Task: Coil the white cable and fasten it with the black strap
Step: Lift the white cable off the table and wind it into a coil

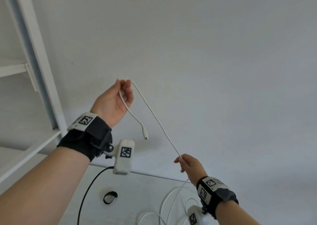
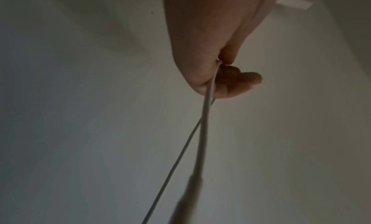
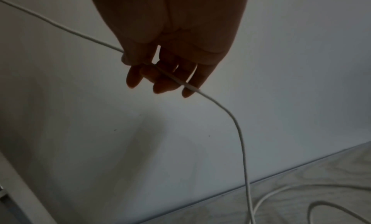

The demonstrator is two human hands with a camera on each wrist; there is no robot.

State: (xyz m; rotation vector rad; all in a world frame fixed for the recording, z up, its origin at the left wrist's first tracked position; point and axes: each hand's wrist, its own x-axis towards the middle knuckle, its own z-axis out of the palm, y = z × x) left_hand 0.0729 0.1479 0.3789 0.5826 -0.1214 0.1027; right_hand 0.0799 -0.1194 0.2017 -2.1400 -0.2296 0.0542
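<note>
My raised left hand [image 1: 120,94] pinches the white cable [image 1: 154,114] near one end, and the short tail with its plug [image 1: 145,136] dangles below the palm. From those fingers the cable runs taut down to my right hand [image 1: 186,162], which pinches it lower right. Past that hand the cable drops onto the table in loose loops [image 1: 171,206]. The black strap [image 1: 109,197], a small closed loop, lies on the table under my left wrist. In the left wrist view the cable [image 2: 206,109] leaves the curled fingers [image 2: 236,81]. The right wrist view shows the cable [image 3: 236,125] crossing the fingertips [image 3: 160,86].
A white shelf frame [image 1: 39,73] stands at the left against the plain wall. A black cord [image 1: 87,190] from the wrist camera trails over the table [image 1: 145,187]. The table's back edge meets the wall just below my hands.
</note>
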